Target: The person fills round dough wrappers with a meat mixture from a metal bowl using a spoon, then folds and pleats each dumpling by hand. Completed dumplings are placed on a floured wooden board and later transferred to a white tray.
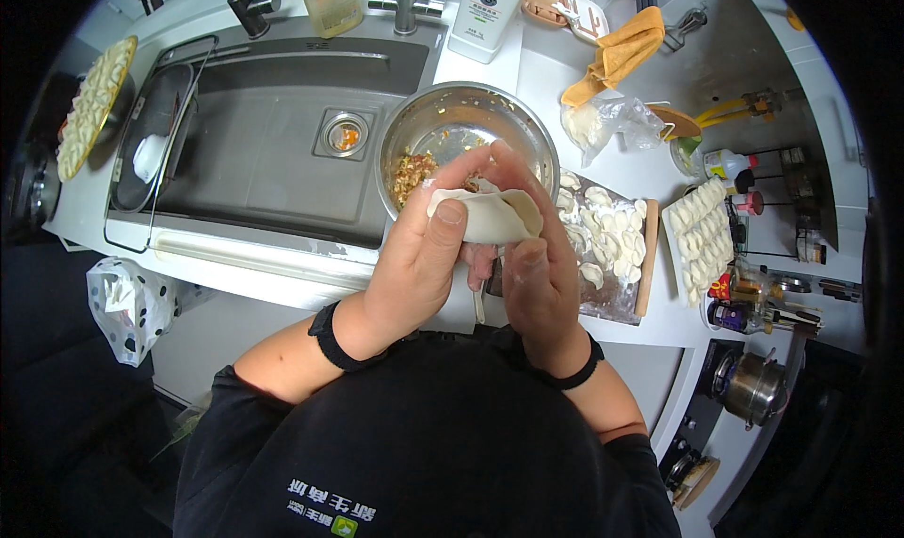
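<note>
A folded dumpling point(484, 217) of pale dough is pinched between both hands, above the near rim of a steel bowl. My left hand point(417, 262) has its thumb on the dumpling's left end. At the other end, where the dough edges look parted, my right hand point(544, 277) presses with its thumb, fingers curled behind. The steel bowl point(402, 121) holds a chopped filling point(415, 174), partly hidden by the hands. Below the dumpling a utensil handle point(479, 305) shows between the wrists.
Right of the bowl, a floured board point(593, 305) carries dough wrappers and a rolling pin point(646, 259). Farther right stands a tray of dumplings point(699, 238). A sink point(268, 150) lies left, with another dumpling tray point(95, 107) beyond. A flour bag point(600, 125) sits behind the board.
</note>
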The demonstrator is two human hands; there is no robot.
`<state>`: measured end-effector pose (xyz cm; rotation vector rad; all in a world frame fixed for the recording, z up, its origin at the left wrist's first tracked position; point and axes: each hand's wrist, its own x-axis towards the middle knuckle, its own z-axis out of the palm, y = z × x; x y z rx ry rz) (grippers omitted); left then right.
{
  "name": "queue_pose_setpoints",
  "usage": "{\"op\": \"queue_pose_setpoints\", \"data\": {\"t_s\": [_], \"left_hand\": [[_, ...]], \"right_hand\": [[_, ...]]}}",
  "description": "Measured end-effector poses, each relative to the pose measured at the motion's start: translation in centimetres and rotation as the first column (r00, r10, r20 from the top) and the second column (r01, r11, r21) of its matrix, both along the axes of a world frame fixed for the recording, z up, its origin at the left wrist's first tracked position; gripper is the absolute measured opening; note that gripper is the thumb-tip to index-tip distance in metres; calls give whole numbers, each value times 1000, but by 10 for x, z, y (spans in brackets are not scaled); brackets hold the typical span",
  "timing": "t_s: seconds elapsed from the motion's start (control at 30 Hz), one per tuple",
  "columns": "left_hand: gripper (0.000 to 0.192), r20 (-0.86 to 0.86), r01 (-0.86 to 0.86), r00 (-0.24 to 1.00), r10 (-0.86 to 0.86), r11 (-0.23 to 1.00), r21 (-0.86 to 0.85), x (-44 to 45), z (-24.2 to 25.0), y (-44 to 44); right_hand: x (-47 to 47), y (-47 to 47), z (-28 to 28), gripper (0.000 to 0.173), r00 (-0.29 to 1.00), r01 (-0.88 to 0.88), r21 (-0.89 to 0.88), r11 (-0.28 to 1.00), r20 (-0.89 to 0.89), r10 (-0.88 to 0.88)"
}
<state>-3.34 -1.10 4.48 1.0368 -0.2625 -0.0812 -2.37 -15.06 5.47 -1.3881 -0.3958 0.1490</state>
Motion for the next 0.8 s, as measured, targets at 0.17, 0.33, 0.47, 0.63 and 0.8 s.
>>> {"op": "queue_pose_setpoints", "data": {"t_s": [0.17, 0.33, 0.47, 0.63, 0.8], "left_hand": [[74, -20, 71, 997, -72, 997, -43, -3, -1, -4], [77, -35, 174, 984, -173, 984, 38, -5, 0, 3], [56, 105, 34, 993, -47, 992, 123, -10, 1, 0], [39, 310, -62, 951, -16, 969, 239, -9, 3, 1], [36, 403, -237, 913, 56, 879, 415, -9, 8, 0]], "right_hand": [[0, -3, -1, 54, 966, 147, -196, 970, 241, -98], [-2, -2, 1, 52, 921, 217, -252, 943, 373, -112], [-1, -1, 6, 44, 838, 275, -282, 919, 539, -86], [-1, -11, 14, 35, 733, 324, -370, 871, 680, 16], [0, -21, 17, 34, 716, 321, -473, 821, 688, 117]]}}
